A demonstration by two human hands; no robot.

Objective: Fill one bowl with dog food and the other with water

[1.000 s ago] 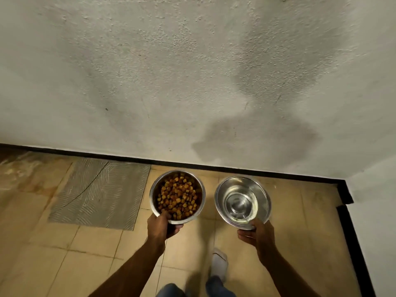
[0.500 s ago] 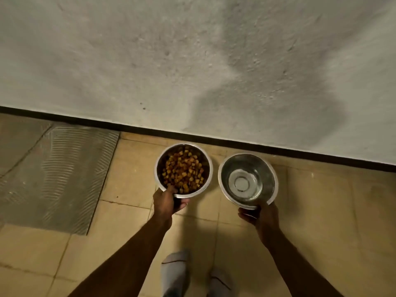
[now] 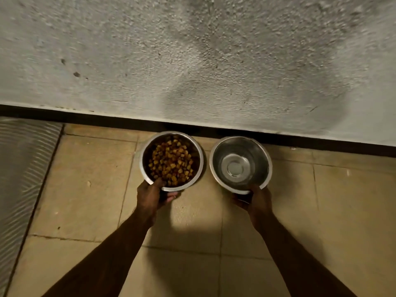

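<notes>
Two steel bowls sit side by side just in front of the wall's black skirting. The left bowl [image 3: 198, 151] holds brown dog food [image 3: 171, 162]. My left hand [image 3: 151, 196] grips its near rim, thumb over the edge. The right bowl [image 3: 264, 156] has clear water in it. My right hand [image 3: 256, 200] grips that bowl's near rim from below. Whether the bowls rest on the floor tiles or hang just above them I cannot tell.
A rough grey wall [image 3: 192, 61] with a black skirting strip [image 3: 85, 118] rises right behind the bowls. Beige floor tiles [image 3: 85, 189] spread around. A ribbed grey patch of floor [image 3: 21, 168] lies at the far left.
Both bowls have moved forward and down toward the wall's base, still held. The view has dropped lower and closer; my feet are out of sight.
</notes>
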